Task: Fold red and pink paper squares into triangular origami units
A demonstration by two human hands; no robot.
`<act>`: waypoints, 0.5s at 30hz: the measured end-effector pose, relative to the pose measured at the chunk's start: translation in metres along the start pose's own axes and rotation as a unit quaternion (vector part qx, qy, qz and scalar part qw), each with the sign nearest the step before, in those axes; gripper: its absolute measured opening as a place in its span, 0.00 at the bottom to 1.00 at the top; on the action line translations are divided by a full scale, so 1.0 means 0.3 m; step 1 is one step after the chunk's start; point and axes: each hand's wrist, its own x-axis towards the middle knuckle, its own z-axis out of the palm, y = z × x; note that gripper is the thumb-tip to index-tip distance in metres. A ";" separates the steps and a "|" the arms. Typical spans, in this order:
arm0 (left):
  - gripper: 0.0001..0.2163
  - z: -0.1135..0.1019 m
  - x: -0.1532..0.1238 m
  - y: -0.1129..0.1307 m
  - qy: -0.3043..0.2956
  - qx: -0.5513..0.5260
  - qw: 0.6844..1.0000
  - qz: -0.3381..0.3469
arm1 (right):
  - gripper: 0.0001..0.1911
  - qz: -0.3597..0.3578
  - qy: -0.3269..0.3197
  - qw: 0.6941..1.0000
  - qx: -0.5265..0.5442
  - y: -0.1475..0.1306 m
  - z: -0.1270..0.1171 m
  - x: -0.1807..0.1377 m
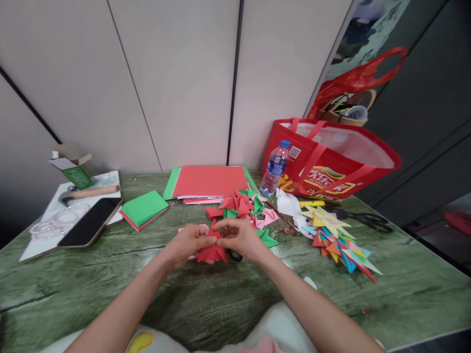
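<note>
A red folded-paper piece [212, 252] with pointed flaps is held over the near middle of the table. My left hand [189, 243] grips its left side, thumb on the front. From the right, my right hand [237, 238] pinches its upper part with thumb and forefinger. Both thumbs almost meet on the paper, and the fingers behind it are partly hidden. Just beyond my right hand lies a loose pile of red, green and pink folded pieces [243, 205]. Pink paper shows behind my left hand, and a black loop [235, 255] peeks out below my right.
Green square sheets [145, 206], a phone [90, 223] and a hammer-like tool [91, 192] lie left. Large red sheets [211, 180] lie at the back. Rightward are a water bottle [275, 168], a red bag [331, 157], multicoloured folded papers [338, 240] and black scissors [368, 219].
</note>
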 end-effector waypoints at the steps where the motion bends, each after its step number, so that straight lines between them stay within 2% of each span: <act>1: 0.14 -0.002 0.001 0.000 0.008 0.009 1.000 0.001 | 0.14 -0.002 -0.003 1.000 -0.005 0.003 -0.001 0.001; 8: 0.14 -0.013 0.011 0.001 0.064 0.017 0.997 0.039 | 0.14 0.007 -0.040 0.999 -0.002 0.006 -0.005 0.001; 12: 0.10 -0.007 0.015 -0.003 0.081 0.049 0.993 0.071 | 0.13 -0.005 -0.039 0.999 -0.013 0.007 -0.004 0.000; 15: 0.09 -0.003 0.014 -0.002 0.089 0.049 0.991 0.085 | 0.17 0.011 -0.027 1.000 -0.005 0.009 -0.001 0.002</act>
